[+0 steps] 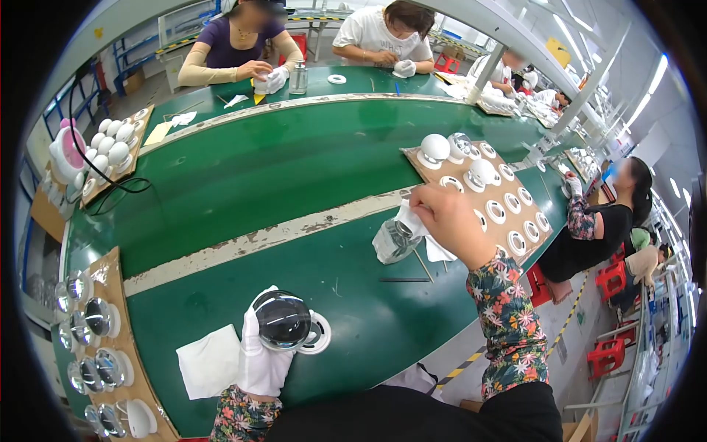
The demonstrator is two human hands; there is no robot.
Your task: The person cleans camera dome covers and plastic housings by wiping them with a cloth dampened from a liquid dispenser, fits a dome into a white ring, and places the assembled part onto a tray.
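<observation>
We had our gloved left fingers curled around the glossy dark dome, a white ring at its edge, while our bare right fingers pinched a white cloth at the mouth of the glass jar, over the green worktop.

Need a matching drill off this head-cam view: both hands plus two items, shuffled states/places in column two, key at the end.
Column one
1. left hand
2. right hand
3. dark shiny dome
4. black stick

Column two
A. bare, pinching a small white cloth at the glass jar
B. lying on the green table, near the jar
C. covered by a white glove
D. held up in the gloved hand

Pairs: 1-C, 2-A, 3-D, 4-B
</observation>
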